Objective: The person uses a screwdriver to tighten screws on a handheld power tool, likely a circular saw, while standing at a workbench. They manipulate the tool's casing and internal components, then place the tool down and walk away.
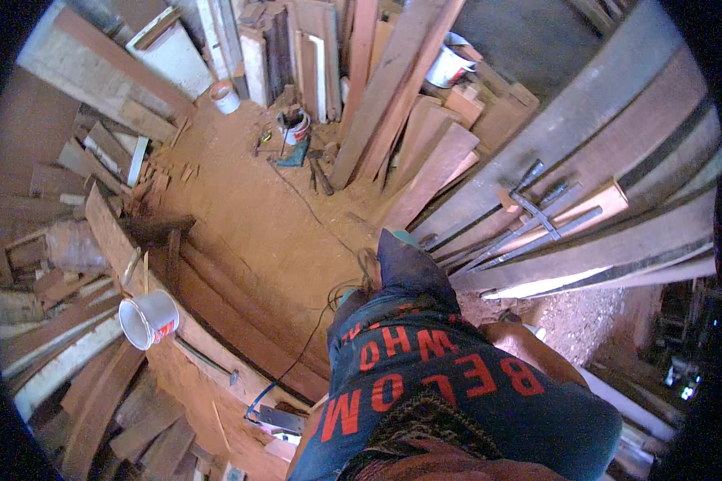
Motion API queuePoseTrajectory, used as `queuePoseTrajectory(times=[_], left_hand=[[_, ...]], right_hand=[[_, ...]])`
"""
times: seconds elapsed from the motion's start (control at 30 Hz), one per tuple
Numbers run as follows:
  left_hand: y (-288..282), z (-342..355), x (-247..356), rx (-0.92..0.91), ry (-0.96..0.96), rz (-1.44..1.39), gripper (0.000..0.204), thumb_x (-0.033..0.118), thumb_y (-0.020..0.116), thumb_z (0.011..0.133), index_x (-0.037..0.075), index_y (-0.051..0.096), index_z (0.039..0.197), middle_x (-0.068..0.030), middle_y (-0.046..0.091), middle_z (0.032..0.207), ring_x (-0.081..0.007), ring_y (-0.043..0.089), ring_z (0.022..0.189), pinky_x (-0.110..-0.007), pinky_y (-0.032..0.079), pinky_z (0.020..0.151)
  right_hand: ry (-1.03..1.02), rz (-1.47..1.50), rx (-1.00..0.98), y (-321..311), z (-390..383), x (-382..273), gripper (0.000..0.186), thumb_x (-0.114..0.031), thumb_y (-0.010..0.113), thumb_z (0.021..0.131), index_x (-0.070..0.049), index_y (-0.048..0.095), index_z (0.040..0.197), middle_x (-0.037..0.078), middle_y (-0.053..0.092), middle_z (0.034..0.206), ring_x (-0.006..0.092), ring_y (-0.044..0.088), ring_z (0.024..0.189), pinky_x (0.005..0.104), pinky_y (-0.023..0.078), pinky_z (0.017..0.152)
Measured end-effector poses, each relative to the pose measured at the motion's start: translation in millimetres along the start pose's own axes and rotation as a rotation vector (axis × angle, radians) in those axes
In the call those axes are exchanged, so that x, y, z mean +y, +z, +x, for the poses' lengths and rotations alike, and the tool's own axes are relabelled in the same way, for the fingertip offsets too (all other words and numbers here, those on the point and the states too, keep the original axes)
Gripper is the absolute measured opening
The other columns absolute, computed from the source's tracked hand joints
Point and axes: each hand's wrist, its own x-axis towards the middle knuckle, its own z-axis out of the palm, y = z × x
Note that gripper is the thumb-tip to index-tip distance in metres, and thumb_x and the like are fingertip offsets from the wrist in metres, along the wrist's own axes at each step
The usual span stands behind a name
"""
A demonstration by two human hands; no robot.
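Observation:
My right forearm [533, 349] reaches down beside my dark shirt. Its hand end is in shadow near my right thigh, so the fingers cannot be made out. A dark object [509, 318] shows at that spot; whether I hold it is unclear. Only a narrow strip of my left arm [306, 437] appears past the shirt, and the hand itself is out of sight. Nearest that arm, on a wooden bench, lies a grey metal tool [282, 418] with a blue cord [257, 397].
A white bucket [148, 319] stands on the bench's left part. Tall boards [569, 120] and metal bar clamps [537, 212] lean at right. A teal power tool [294, 154] and a bucket [294, 128] sit on the sawdust-covered floor [249, 216]; a cord [321, 216] crosses it.

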Motion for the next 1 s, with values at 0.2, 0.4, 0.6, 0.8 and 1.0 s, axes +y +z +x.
queuePoseTrajectory(times=[0.2,0.4,0.6,0.8,1.0], left_hand=[[-2,-8,0,0.058,-0.028,-0.075,0.025,0.017,0.060,0.102,0.009,0.073,0.122,-0.0088,0.077,0.109,-0.0209,0.073,0.090,-0.039,0.059,0.074],[-24,-22,11,0.085,-0.058,-0.075,0.026,0.018,0.061,0.102,0.010,0.074,0.123,-0.0088,0.077,0.109,-0.0206,0.073,0.090,-0.040,0.058,0.074],[-60,-22,35,0.103,-0.065,-0.032,0.027,0.018,0.062,0.101,0.010,0.074,0.123,-0.0088,0.077,0.109,-0.0203,0.073,0.091,-0.040,0.058,0.073],[-137,13,93,0.133,-0.068,0.178,0.028,0.019,0.062,0.100,0.011,0.074,0.124,-0.0088,0.077,0.109,-0.0201,0.073,0.091,-0.040,0.057,0.073],[-179,73,246,0.149,0.221,-0.033,0.026,0.012,0.067,0.095,0.009,0.074,0.120,-0.0067,0.076,0.104,-0.0191,0.071,0.089,-0.038,0.056,0.072]], right_hand=[[-0.022,-0.081,-0.126,-77,35,-38,0.042,-0.025,0.067,0.099,-0.002,0.068,0.135,0.018,0.075,0.126,0.0301,0.071,0.109,0.0438,0.055,0.097],[-0.067,-0.193,-0.187,-148,85,-128,0.042,-0.022,0.064,0.102,-0.003,0.066,0.139,0.017,0.073,0.133,0.0290,0.069,0.114,0.0422,0.054,0.102],[-0.079,-0.360,-0.283,-185,140,-141,0.052,-0.035,0.066,0.102,-0.009,0.062,0.147,0.015,0.067,0.147,0.0300,0.066,0.123,0.0438,0.051,0.108],[-0.070,-0.175,-0.191,-180,152,-136,0.047,-0.036,0.065,0.101,-0.008,0.065,0.139,0.015,0.069,0.137,0.0319,0.068,0.117,0.0449,0.053,0.103],[0.015,-0.030,0.136,-169,208,-162,0.042,-0.037,0.063,0.101,-0.007,0.068,0.130,0.015,0.072,0.128,0.0338,0.070,0.111,0.0460,0.055,0.099]])
